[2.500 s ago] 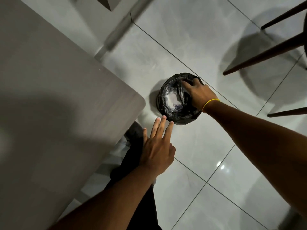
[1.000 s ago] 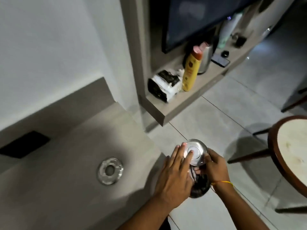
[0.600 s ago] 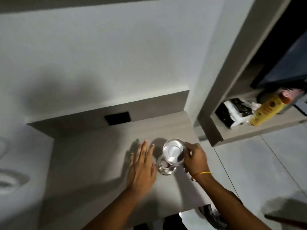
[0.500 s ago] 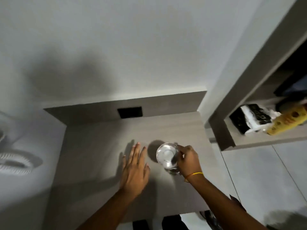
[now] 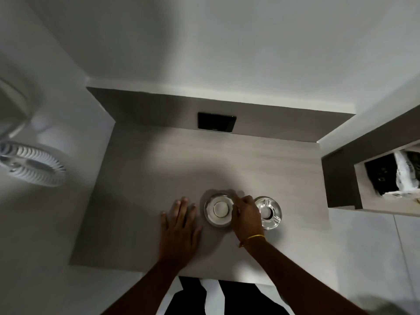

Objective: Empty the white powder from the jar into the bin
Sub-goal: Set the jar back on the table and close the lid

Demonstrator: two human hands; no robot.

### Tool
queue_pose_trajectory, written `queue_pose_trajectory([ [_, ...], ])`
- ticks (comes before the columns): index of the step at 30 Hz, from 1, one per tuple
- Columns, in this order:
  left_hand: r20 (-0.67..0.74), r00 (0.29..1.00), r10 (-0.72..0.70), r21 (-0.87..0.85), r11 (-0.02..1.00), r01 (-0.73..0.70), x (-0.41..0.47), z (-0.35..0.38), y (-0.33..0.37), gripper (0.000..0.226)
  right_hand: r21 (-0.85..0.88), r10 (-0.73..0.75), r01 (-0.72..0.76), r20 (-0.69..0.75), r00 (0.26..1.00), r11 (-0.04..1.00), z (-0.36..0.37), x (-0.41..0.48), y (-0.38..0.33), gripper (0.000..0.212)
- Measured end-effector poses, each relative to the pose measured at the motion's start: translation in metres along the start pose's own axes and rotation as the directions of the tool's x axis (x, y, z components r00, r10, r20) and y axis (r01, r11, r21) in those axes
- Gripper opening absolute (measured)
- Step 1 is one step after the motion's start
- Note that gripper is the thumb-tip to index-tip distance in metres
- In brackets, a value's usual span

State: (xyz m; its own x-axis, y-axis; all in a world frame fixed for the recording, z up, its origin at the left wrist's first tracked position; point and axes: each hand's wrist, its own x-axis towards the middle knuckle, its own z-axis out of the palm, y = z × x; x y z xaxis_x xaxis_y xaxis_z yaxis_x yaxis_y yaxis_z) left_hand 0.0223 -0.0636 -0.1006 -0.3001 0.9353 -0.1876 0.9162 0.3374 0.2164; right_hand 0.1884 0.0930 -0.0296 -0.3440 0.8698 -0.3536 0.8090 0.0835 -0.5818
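A round glass jar point(image 5: 218, 209), seen from above with a whitish centre, stands on the grey wooden table point(image 5: 159, 169). My right hand point(image 5: 247, 215), with a yellow band at the wrist, curls its fingers over the jar's right rim. Just right of that hand lies a second round clear glass piece point(image 5: 270, 213), which looks like the lid. My left hand point(image 5: 179, 223) rests flat on the table left of the jar, fingers spread, holding nothing. The bin is out of view.
A white fan point(image 5: 31, 165) stands off the table's left side. A black socket plate point(image 5: 216, 122) sits in the back panel. A shelf point(image 5: 341, 178) at the right holds a black and white package point(image 5: 393, 176). Pale floor tiles point(image 5: 368, 251) lie right of the table.
The view swung up from the black-lined bin on the floor to the table. My right hand carried the jar up and set it down beside the lid. My left hand laid itself flat.
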Motion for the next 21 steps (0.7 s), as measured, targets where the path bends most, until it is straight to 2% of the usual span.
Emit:
queue_pose_trajectory([
  [6,-0.060,0.998,0.005,-0.013,1.000,-0.006,-0.001,0.007,-0.001,0.076,0.018,0.000,-0.001,0.043,0.999,1.000,-0.004,-0.002,0.007,0.049],
  [9,-0.069,0.998,0.004,-0.007,1.000,-0.005,-0.001,0.008,-0.001,0.075,0.031,-0.005,0.007,-0.038,0.999,1.000,-0.019,-0.006,0.013,0.031],
  [11,-0.072,0.997,0.009,0.003,1.000,-0.009,-0.001,0.007,-0.001,0.074,-0.071,-0.020,0.012,-0.114,0.993,0.997,-0.032,-0.006,0.024,0.027],
  [12,-0.077,0.997,0.011,0.005,1.000,-0.010,0.000,0.006,0.000,0.074,-0.162,-0.016,-0.004,-0.121,0.992,0.987,-0.039,-0.006,0.029,0.037],
  [14,-0.091,0.996,0.012,0.004,1.000,-0.012,0.000,0.005,0.000,0.073,-0.340,0.055,-0.073,-0.063,0.997,0.938,-0.051,-0.008,0.034,0.072],
  [16,-0.097,0.995,0.008,-0.001,1.000,-0.008,-0.001,0.004,0.001,0.072,-0.420,0.126,-0.098,0.039,0.991,0.902,-0.056,-0.012,0.037,0.093],
  [21,-0.094,0.996,-0.001,-0.016,1.000,0.000,0.000,0.002,0.001,0.072,-0.456,0.085,-0.022,0.117,0.990,0.890,-0.054,-0.011,0.039,0.089],
])
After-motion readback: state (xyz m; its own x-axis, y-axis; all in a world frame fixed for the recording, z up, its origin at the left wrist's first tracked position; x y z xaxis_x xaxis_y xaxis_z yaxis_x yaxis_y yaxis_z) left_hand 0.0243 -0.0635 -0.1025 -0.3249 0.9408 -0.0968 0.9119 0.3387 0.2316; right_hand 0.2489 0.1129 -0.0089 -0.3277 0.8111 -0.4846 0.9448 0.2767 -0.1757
